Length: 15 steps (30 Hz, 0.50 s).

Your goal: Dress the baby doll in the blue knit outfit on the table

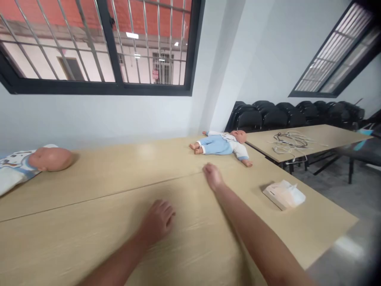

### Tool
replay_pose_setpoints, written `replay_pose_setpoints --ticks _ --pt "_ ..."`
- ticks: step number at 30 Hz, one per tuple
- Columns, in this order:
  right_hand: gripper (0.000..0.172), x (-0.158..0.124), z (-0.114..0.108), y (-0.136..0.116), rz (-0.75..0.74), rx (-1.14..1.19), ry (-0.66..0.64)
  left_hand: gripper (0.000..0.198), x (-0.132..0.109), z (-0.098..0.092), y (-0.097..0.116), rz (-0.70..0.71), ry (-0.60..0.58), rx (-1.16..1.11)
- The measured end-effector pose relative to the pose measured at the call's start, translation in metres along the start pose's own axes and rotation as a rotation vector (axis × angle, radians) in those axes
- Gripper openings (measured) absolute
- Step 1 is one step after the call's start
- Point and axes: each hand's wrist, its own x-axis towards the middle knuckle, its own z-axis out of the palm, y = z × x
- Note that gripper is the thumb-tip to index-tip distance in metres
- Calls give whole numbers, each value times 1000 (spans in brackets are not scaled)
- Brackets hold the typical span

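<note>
My left hand (159, 219) is over the near part of the wooden table (98, 238), its fingers curled in and no object showing in them. Farther out, my right hand (212, 176) is closed in a loose fist by the seam between the tabletops, slightly blurred, with nothing visible in it. Just beyond it a baby doll (218, 143) in light blue trousers and a white top lies on its back, arms spread, feet toward the left. At the left edge lies a second doll (49, 159), its bald head toward the middle and its lower body out of frame.
A white tissue pack (284, 194) sits on the table's right side. Tangled cables (290, 142) lie on another table (336, 135) beyond a gap. Stacked black folding chairs (274, 117) line the wall. A barred window (149, 51) is above the table.
</note>
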Motion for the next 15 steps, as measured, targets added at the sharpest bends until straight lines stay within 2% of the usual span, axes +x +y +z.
replay_pose_setpoints --ticks 3,7,10,15 --pt "16 77 -37 -23 8 127 142 16 6 1 0 -135 0 -56" --pt "30 147 -76 -33 -12 284 235 19 9 6 -8 -160 -41 -128" --pt "34 191 -85 -31 -35 356 233 19 11 10 -8 -197 -71 -157" --pt "28 254 -80 -29 -11 393 207 20 15 13 -6 -256 -119 -192"
